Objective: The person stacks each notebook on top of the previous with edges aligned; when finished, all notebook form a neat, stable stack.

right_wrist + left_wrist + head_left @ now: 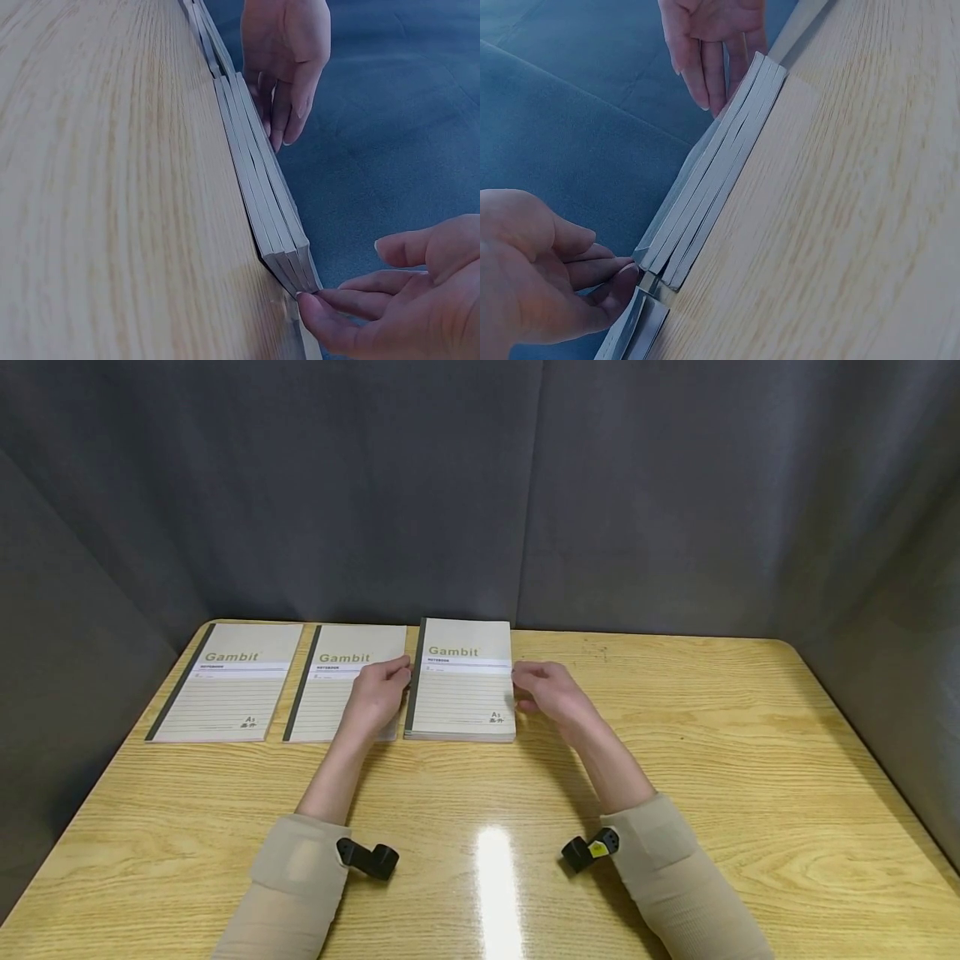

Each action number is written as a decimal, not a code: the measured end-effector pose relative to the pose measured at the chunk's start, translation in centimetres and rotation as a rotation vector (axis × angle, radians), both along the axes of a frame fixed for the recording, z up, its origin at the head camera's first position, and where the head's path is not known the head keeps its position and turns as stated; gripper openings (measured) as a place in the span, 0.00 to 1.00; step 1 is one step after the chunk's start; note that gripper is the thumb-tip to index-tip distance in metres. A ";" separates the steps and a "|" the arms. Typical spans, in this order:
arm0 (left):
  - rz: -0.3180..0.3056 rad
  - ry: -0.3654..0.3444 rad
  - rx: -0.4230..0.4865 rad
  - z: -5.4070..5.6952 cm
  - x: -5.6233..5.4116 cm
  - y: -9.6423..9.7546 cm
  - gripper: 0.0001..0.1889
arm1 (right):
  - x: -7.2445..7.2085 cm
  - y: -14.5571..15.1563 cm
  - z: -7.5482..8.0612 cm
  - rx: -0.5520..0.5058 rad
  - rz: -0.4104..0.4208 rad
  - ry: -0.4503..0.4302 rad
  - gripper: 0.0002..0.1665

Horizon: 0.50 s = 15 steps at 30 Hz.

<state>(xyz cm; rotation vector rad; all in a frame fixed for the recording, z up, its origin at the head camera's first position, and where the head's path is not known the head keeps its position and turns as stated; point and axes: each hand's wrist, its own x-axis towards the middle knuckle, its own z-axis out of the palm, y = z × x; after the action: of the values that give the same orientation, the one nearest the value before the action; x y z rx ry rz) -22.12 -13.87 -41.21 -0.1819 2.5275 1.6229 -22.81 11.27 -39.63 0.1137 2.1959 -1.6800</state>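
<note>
A stack of several notebooks (465,697), pale "Gambit" A5 covers with dark spines, lies flat near the table's back edge. My left hand (377,692) is at the stack's spine side, its forearm over part of the middle notebook (322,697). On the opposite side, my right hand (553,692) touches the stack's right edge. In the left wrist view, the left fingertips (622,285) meet a near corner of the stack (716,180). In the right wrist view, the right fingertips (319,311) rest against a lower corner of the stack (262,180). Neither hand wraps round it.
Another Gambit notebook (225,689) lies at the far left of the wooden table (712,752), in a row with the others. Dark grey curtains (375,485) stand behind the table and at its sides. A bright reflection crosses the tabletop between the forearms.
</note>
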 end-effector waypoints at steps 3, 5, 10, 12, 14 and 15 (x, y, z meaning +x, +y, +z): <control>0.003 0.004 -0.004 0.3 0.2 -0.5 0.25 | 0.1 -0.1 0.0 -0.001 0.014 0.016 0.33; 0.012 0.019 -0.001 0.6 0.3 -0.9 0.26 | 0.2 -0.1 0.0 0.000 0.006 0.047 0.34; 0.049 0.090 0.035 1.9 0.6 -3.0 0.26 | 0.4 -0.5 0.2 -0.061 -0.077 0.168 0.33; 0.055 0.119 0.051 2.3 0.8 -4.2 0.26 | 0.3 -1.0 0.4 -0.105 -0.113 0.204 0.32; 0.062 0.141 0.065 2.6 1.0 -5.4 0.26 | 0.4 -1.7 0.5 -0.133 -0.126 0.220 0.32; 0.064 0.148 0.076 2.8 1.2 -6.0 0.27 | 0.4 -2.2 0.6 -0.139 -0.129 0.226 0.31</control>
<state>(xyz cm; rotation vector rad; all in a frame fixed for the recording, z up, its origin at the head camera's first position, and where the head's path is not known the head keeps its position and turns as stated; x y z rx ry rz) -20.92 -19.88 -38.39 -0.1414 2.5861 1.8175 -22.44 9.04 -39.07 0.0302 2.2642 -1.9987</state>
